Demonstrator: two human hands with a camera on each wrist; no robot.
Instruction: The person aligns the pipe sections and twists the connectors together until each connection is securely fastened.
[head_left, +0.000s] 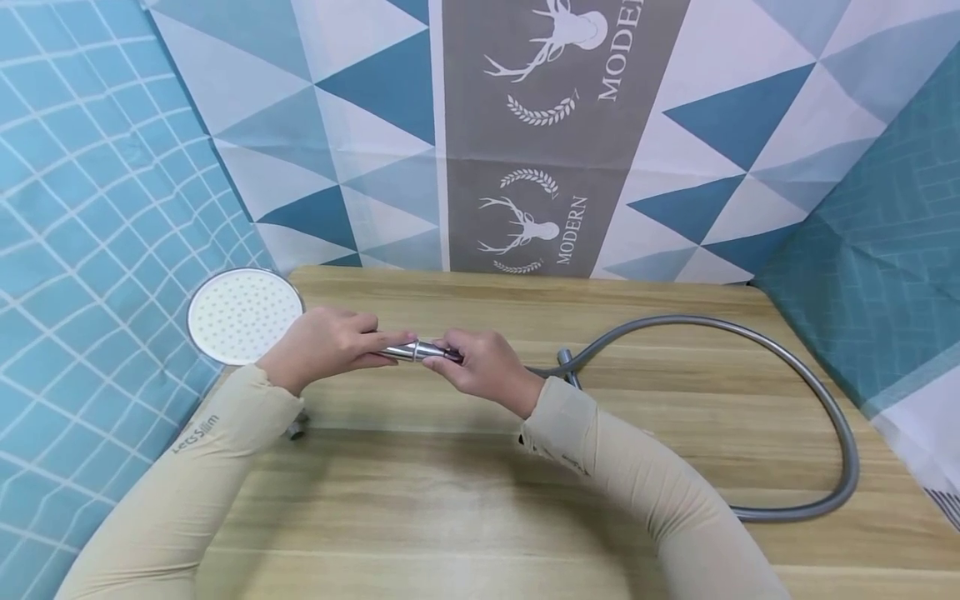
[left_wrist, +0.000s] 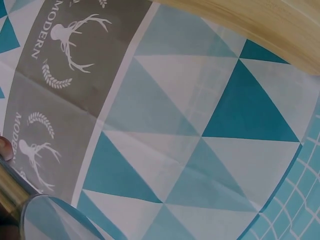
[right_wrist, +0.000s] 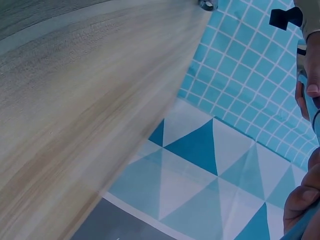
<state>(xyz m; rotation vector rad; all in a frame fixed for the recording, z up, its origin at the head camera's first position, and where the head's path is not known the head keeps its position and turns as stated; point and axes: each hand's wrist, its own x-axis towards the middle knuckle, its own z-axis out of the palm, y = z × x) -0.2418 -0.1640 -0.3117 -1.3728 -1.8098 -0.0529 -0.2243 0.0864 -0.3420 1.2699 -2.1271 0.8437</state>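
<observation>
A round shower head (head_left: pixel 243 318) with a white, dotted face and chrome rim sits at the left, its face turned up toward the head camera. Its chrome handle (head_left: pixel 401 351) runs to the right, and my left hand (head_left: pixel 330 343) grips it with the index finger laid along it. My right hand (head_left: pixel 480 360) pinches the hose end between thumb and fingers, right where it meets the handle. From there the grey shower hose (head_left: pixel 821 396) leaves to the right. In the left wrist view the shiny back of the shower head (left_wrist: pixel 55 220) shows at the lower left.
Behind my right wrist a short chrome piece (head_left: pixel 567 364) lies on the wooden tabletop (head_left: pixel 450 517). Another small metal part (head_left: pixel 296 428) shows under my left wrist. The hose loops wide across the table's right side. Patterned cloth (head_left: pixel 375 125) hangs behind.
</observation>
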